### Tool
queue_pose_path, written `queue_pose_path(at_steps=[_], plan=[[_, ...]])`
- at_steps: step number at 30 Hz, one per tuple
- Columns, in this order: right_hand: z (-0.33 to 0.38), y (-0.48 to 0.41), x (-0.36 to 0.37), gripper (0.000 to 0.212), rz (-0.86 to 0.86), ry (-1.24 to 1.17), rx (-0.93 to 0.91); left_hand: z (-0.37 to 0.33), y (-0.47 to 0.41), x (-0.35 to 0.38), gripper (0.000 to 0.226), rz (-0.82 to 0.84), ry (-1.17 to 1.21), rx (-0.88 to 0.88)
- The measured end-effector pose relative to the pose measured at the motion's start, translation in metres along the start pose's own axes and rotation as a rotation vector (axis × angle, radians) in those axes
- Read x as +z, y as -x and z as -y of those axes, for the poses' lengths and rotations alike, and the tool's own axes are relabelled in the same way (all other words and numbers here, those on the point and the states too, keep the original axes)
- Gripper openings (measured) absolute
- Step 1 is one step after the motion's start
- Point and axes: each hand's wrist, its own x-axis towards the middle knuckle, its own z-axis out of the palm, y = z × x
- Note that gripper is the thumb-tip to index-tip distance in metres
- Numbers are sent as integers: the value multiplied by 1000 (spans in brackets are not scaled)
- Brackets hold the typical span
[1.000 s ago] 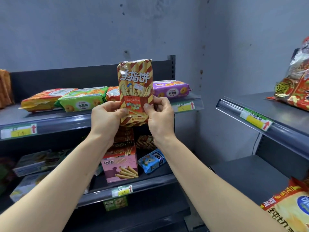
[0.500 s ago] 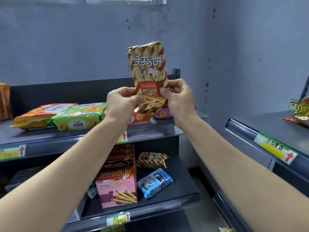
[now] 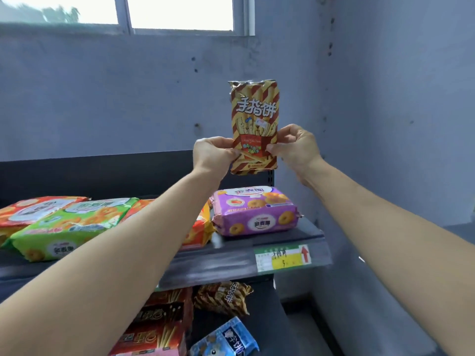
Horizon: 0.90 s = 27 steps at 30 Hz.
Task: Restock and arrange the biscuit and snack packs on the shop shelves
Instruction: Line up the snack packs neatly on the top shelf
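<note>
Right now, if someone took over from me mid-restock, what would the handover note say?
Left hand and right hand: each pinches the striped biscuit pack low on its sides, upright, in the air above the purple pack.
On the top shelf, purple pack and green pack lie flat.
Done: pack in hand.
Left: shelve it; a brown striped pack lies one shelf down.

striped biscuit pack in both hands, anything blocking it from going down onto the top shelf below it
Yes: the purple biscuit pack lies flat on the top shelf directly under the striped biscuit pack, which the left hand and right hand hold above it.
</note>
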Motion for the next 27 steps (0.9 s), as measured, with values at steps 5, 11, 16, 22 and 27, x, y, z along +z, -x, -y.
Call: queue_pose_path(at_steps=[5, 11, 16, 22, 27], plan=[[-34, -39, 3, 30, 30, -19, 84, 22, -43, 20, 7, -45, -73, -118], [-66, -81, 23, 32, 15, 82, 187, 36, -86, 21, 6, -14, -334, -190], [-99, -94, 36, 15, -2, 200, 311, 65, -97, 20, 6, 14, -372, -277], [-116, -94, 40, 6, 7, 180, 402, 89, -99, 17, 9, 65, -343, -339], [-120, -94, 42, 23, 22, 184, 423, 97, -102, 15, 14, 74, -356, -342]])
